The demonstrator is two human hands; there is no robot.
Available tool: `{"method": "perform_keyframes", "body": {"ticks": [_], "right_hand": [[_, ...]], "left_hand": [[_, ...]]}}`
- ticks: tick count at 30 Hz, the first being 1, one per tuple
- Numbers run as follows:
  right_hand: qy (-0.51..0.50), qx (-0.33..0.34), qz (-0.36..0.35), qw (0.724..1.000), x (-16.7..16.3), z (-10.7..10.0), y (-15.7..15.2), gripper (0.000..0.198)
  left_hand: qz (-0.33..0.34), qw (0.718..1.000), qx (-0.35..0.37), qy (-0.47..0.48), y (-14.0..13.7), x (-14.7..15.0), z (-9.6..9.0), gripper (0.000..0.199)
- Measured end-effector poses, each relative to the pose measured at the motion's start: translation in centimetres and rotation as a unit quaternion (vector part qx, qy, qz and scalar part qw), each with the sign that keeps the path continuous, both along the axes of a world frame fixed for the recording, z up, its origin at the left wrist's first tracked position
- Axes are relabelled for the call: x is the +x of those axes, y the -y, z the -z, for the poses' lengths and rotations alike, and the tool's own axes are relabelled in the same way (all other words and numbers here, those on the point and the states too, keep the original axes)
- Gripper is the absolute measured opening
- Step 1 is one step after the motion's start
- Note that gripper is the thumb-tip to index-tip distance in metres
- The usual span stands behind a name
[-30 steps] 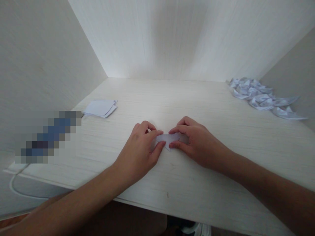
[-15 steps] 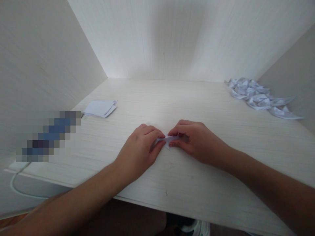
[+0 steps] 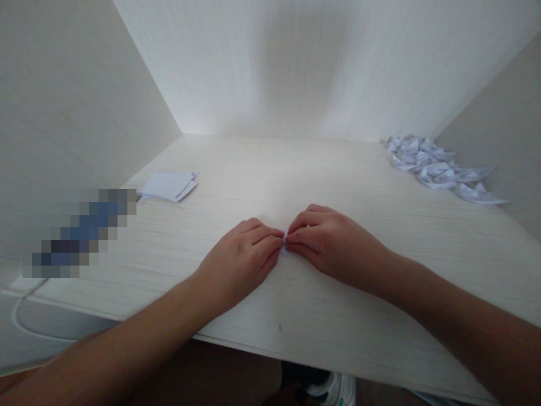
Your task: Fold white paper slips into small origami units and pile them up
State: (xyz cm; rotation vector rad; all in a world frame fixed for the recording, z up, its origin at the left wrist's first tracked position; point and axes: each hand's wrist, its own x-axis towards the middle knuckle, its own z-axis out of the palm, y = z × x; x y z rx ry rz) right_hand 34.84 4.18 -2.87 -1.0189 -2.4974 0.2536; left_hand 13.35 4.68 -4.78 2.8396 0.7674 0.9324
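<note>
Between my two hands is a small piece of folded white paper (image 3: 284, 252), mostly covered by fingers. My left hand (image 3: 243, 256) pinches it from the left, fingers pressed together over the thumb. From the right, my right hand (image 3: 327, 239) grips the same paper between thumb and fingertips. The fingertips of both hands nearly meet above it, and only a small pale corner shows below them. How the paper is folded underneath is hidden.
A stack of white paper sheets (image 3: 167, 185) lies at the back left of the white desk (image 3: 270, 175). Folded white paper pieces (image 3: 435, 166) are heaped at the back right. A pixelated blue item (image 3: 87, 228) and a cable (image 3: 17, 313) are at the left edge.
My fingers have closed further over the folded paper, hiding more of it. Both hands' fingertips have drawn closer together. The camera view has shifted slightly.
</note>
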Motion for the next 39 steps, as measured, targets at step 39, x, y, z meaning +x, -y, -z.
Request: {"method": "perform_keyframes", "body": {"ticks": [39], "right_hand": [[0.011,-0.080,0.040,0.996,-0.2,-0.6,0.6,0.017]], "left_hand": [[-0.067,0.996,0.031,-0.045,1.8,0.5,0.2,0.019]]}}
